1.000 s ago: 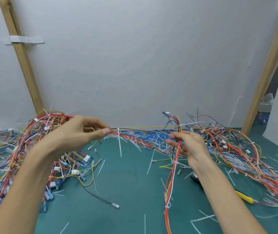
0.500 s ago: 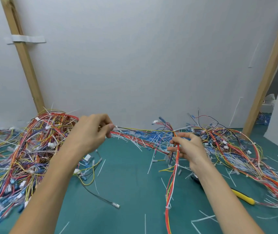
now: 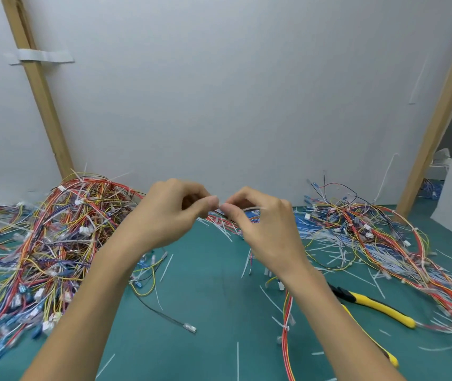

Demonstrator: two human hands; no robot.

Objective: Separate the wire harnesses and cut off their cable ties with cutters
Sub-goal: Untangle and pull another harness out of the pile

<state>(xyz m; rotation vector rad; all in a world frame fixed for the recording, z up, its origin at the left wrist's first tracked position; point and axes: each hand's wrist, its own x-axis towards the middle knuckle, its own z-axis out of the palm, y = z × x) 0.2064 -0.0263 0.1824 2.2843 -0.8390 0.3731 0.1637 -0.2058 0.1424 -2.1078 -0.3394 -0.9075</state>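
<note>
Wire harness (image 3: pixel 286 325) hangs to surface (image 3: pixel 205 306) under right hand (image 3: pixel 260 224) — it and left hand (image 3: pixel 169 213) pinch its top, fingertips nearly touching. Tease strands gently, no yanking — cutters (image 3: pixel 378 306) lie nearby.

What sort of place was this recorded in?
Probably a makeshift workbench for wire-harness rework: a green cutting mat heaped with tangled wire harnesses, littered with snipped cable ties, yellow-handled cutters lying on it, and white panels on wooden posts behind.
</note>
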